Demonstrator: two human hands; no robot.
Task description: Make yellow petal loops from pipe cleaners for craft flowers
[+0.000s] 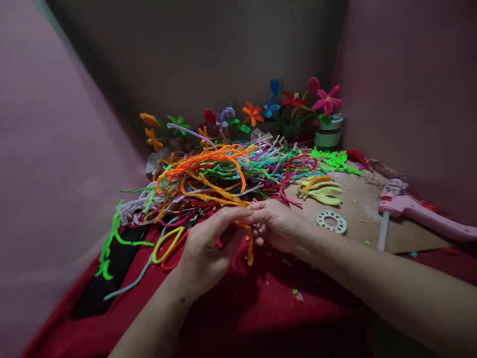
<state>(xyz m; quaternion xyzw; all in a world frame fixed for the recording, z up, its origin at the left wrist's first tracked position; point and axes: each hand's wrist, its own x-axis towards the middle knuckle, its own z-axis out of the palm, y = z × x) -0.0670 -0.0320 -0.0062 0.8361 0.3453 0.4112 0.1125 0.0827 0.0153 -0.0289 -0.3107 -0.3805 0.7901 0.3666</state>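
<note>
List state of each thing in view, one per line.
Left hand: grip pinched on orange pipe cleaner, which dangles bent.
Right hand: fingertips pinched on the same pipe cleaner.
Pipe cleaner pile: loose, tangled, behind the hands.
Glue gun: lying flat on the board, unheld.
White ring: flat on the board.
Yellow petals: bunched, lying flat.
Flowers: finished, upright at the back.
Pot: upright, holds pink flower.
</note>
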